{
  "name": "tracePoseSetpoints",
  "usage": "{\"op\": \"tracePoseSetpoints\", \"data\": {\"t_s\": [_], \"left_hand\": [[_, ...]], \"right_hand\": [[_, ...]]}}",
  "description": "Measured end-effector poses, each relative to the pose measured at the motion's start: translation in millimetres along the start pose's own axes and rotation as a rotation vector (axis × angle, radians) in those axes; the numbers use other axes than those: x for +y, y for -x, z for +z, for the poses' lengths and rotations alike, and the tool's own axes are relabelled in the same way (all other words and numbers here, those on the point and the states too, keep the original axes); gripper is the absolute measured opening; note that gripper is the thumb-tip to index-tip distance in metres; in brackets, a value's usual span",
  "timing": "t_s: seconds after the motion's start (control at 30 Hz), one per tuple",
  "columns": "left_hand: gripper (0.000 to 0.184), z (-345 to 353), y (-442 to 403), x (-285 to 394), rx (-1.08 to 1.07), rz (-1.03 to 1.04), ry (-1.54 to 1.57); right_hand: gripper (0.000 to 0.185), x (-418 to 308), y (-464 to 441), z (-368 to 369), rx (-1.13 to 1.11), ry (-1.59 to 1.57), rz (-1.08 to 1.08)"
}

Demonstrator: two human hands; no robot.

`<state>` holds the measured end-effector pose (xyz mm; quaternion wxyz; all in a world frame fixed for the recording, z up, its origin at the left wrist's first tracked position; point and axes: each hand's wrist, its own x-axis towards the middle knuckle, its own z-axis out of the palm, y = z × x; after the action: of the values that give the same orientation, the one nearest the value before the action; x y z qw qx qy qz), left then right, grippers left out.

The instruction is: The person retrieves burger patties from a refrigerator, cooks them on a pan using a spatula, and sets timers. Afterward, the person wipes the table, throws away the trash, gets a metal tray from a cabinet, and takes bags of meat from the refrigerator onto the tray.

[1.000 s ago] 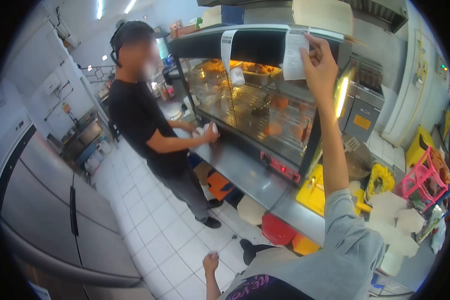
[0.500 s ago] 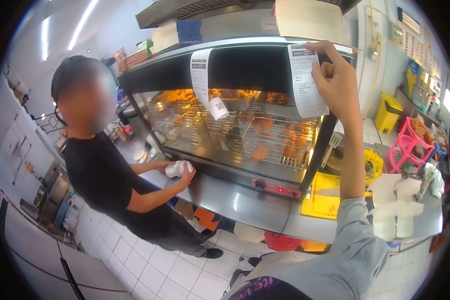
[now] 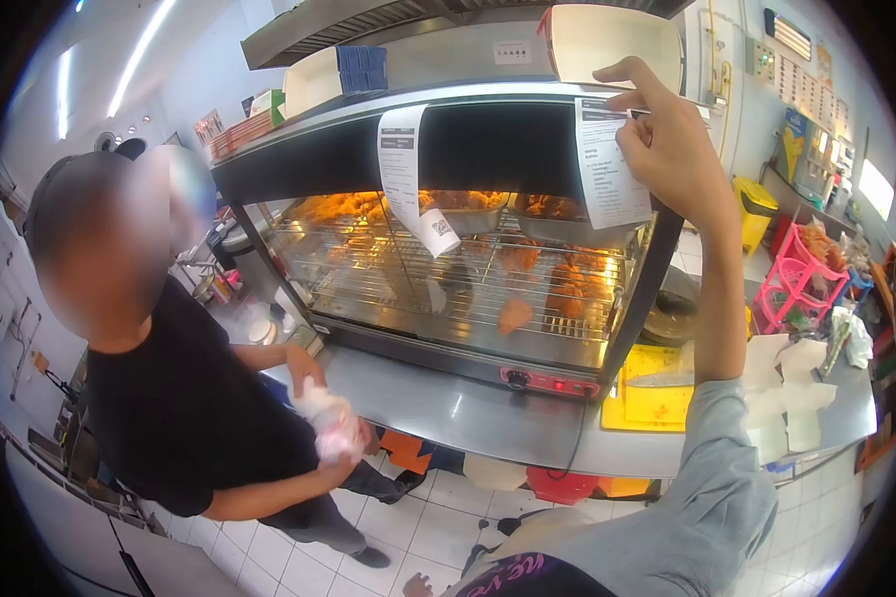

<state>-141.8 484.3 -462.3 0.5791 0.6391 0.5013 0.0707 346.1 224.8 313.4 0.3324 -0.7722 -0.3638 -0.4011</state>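
Note:
My right hand (image 3: 673, 149) is raised at the upper right front of a heated food display case (image 3: 448, 348). Its curled fingers grip the top of a long printed receipt (image 3: 615, 184), which hangs down against the case; the index finger reaches above the paper. A second receipt (image 3: 400, 164) with a curled lower end hangs to the left. Only the fingertips of my left hand (image 3: 418, 585) show at the bottom edge, seemingly apart, with nothing visible in them. Fried pieces (image 3: 515, 316) lie on the rack behind the glass.
A person in a black shirt (image 3: 184, 383) stands at left, holding a white and pink crumpled bundle (image 3: 331, 426). A knife (image 3: 665, 378) lies on a yellow cutting board (image 3: 647, 410). Paper boxes (image 3: 612, 45) stand on top of the case. Pink baskets (image 3: 798, 274) are at right.
The other person has come closer and lowered the bundle, which now shows pink. My right index finger has lifted above the receipt's top. My left fingertips have come into view.

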Motion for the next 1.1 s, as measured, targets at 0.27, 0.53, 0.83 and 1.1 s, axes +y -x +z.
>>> {"op": "tracePoseSetpoints", "data": {"t_s": [0.27, 0.53, 0.83, 1.1], "left_hand": [[0.036, 67.1, 27.3, -5.8, -0.245, 0.005, -0.723], [0.03, 97.0, 55.3, -47.3, -0.249, 0.127, -1.024], [0.029, 125.4, 6.2, -34.7, -0.127, 0.059, -0.743], [0.037, 55.5, -12.8, 36.8, 0.012, -0.475, -0.186]], "right_hand": [[0.04, 8.9, 2.9, 21.3, 0.004, 0.148, -0.119], [0.043, 10.5, 12.8, 57.5, 0.223, 0.838, -0.221], [0.039, 27.2, 13.0, 65.6, 0.265, 0.835, -0.259], [0.038, 28.7, 6.1, 76.9, 0.275, 0.753, -0.165]]}}
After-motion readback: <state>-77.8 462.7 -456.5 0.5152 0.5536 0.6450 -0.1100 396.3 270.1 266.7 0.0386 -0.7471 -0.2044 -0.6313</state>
